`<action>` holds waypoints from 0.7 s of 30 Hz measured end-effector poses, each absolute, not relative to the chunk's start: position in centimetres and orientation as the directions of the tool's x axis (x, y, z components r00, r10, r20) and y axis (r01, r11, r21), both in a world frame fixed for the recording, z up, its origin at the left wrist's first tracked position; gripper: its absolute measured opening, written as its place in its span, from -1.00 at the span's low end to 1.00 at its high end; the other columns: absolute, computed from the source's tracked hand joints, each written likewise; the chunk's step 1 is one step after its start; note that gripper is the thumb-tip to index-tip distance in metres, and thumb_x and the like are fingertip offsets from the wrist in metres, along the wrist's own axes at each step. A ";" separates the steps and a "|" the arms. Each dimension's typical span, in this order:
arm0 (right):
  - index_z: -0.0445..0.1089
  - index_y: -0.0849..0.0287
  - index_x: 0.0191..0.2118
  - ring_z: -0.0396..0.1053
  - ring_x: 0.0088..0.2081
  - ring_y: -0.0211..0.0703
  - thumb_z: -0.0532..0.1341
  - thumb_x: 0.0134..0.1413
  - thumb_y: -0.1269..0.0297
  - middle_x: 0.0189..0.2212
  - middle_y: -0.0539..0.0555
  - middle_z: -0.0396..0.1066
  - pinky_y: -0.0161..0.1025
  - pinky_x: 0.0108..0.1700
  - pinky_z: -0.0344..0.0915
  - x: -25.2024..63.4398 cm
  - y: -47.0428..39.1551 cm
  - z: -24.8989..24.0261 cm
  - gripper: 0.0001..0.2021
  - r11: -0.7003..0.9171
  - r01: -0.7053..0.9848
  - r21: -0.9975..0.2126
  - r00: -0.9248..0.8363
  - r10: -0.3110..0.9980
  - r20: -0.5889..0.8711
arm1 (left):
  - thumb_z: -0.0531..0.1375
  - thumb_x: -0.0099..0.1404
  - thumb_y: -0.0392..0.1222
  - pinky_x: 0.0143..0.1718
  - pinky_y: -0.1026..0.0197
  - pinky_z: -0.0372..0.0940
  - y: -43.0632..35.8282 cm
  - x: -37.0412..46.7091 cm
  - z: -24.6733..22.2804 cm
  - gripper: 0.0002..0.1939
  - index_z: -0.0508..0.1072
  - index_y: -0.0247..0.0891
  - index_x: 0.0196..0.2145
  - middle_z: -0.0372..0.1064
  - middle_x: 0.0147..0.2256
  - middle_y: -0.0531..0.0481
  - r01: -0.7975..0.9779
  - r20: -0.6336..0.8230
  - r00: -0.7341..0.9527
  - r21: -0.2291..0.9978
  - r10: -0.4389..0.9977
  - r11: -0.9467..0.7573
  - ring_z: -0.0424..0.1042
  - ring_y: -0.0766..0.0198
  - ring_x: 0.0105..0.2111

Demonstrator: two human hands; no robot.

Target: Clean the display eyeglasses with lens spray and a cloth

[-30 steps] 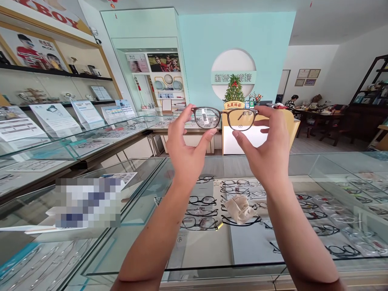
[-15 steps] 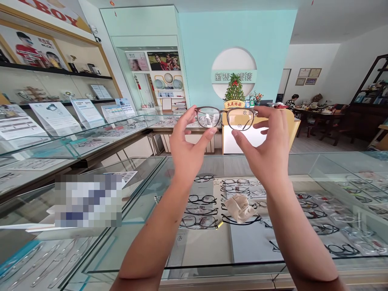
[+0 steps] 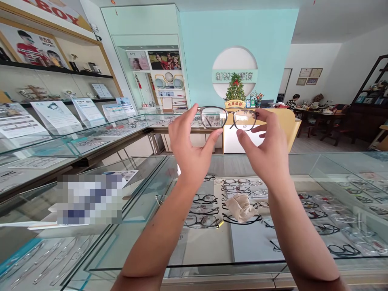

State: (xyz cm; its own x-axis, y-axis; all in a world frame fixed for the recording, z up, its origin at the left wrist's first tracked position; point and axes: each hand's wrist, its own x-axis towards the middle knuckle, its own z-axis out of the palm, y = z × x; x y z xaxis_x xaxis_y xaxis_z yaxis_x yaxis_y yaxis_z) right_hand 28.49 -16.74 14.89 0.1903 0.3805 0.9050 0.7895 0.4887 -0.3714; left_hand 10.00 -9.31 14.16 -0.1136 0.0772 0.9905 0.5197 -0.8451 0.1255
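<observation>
A pair of eyeglasses (image 3: 229, 112) with a dark, thin frame and clear lenses is raised at about eye level, above the glass display counter. My left hand (image 3: 194, 145) grips its left end, fingers behind the frame and thumb low near the left lens. On the other end, my right hand (image 3: 263, 141) pinches the right side of the frame, with the thumb just under the right lens. Beneath the hands, a crumpled beige cloth (image 3: 241, 207) lies on the counter top, over rows of eyeglasses seen through the glass.
The glass display counter (image 3: 209, 260) spans the foreground, with several frames (image 3: 203, 210) inside. At the left lies a blurred-out packet (image 3: 89, 199). Standing cards (image 3: 56, 119) line the left showcase. Beyond are a yellow-and-white reception desk (image 3: 289, 125) and a seated person (image 3: 293, 102).
The eyeglasses have shifted slightly right and turned, the left lens now looking larger than the right. My left hand has moved a little to the right with them.
</observation>
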 end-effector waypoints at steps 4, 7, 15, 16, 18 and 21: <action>0.21 -0.10 0.41 0.54 0.01 0.12 0.29 0.41 -0.02 0.28 0.23 0.41 0.20 0.04 0.56 28.6 -16.4 14.7 -0.43 0.490 0.787 -0.375 0.188 0.388 0.902 | 0.42 0.43 0.14 0.36 -0.25 0.38 -9.3 10.3 13.9 -0.30 0.36 0.01 0.41 0.48 0.31 -0.12 0.523 0.992 -0.120 0.089 0.030 -0.848 0.39 -0.16 0.38; 0.21 -0.10 0.42 0.54 0.02 0.14 0.31 0.39 0.02 0.29 0.23 0.41 0.22 0.06 0.56 28.6 -16.4 14.8 -0.41 0.502 0.788 -0.356 0.187 0.357 0.915 | 0.43 0.42 0.13 0.38 -0.27 0.37 -9.1 10.3 13.8 -0.29 0.35 0.02 0.42 0.47 0.33 -0.11 0.506 0.992 -0.121 0.096 0.039 -0.857 0.37 -0.18 0.40; 0.24 -0.07 0.43 0.54 0.02 0.14 0.31 0.35 0.19 0.29 0.26 0.42 0.22 0.03 0.60 28.1 -17.0 15.3 -0.40 0.520 0.814 -0.257 0.140 0.253 0.957 | 0.40 0.43 0.18 0.26 -0.18 0.46 -7.3 9.6 13.8 -0.27 0.34 0.04 0.44 0.46 0.34 -0.10 0.411 0.976 -0.111 0.219 0.189 -0.885 0.50 -0.08 0.28; 0.24 -0.07 0.43 0.54 0.02 0.13 0.31 0.35 0.19 0.28 0.26 0.43 0.21 0.02 0.61 28.0 -17.0 15.3 -0.41 0.519 0.817 -0.251 0.137 0.248 0.959 | 0.40 0.43 0.18 0.25 -0.16 0.47 -7.1 9.6 13.7 -0.27 0.34 0.04 0.44 0.45 0.35 -0.11 0.403 0.974 -0.112 0.227 0.198 -0.886 0.51 -0.07 0.27; 0.25 -0.06 0.43 0.54 0.01 0.13 0.30 0.36 0.20 0.27 0.26 0.43 0.21 0.01 0.61 28.0 -17.0 15.4 -0.42 0.515 0.821 -0.245 0.134 0.243 0.961 | 0.40 0.43 0.19 0.25 -0.16 0.47 -7.0 9.7 13.6 -0.27 0.34 0.03 0.44 0.44 0.36 -0.12 0.388 0.970 -0.115 0.241 0.213 -0.890 0.51 -0.07 0.27; 0.24 -0.07 0.43 0.54 -0.01 0.12 0.28 0.38 0.18 0.27 0.25 0.43 0.21 -0.01 0.62 28.1 -16.9 15.3 -0.43 0.514 0.825 -0.236 0.130 0.235 0.963 | 0.40 0.42 0.20 0.25 -0.15 0.47 -7.1 9.9 13.6 -0.26 0.35 0.02 0.44 0.45 0.35 -0.13 0.374 0.966 -0.120 0.258 0.229 -0.891 0.51 -0.07 0.28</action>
State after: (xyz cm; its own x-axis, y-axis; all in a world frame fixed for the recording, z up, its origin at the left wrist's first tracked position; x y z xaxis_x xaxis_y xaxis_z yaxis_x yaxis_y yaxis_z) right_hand 28.10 -16.87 15.30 0.1298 0.2345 0.9634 0.8248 0.5137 -0.2362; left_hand 9.86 -7.12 13.59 -0.1202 0.2295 0.9659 0.3737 -0.8909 0.2582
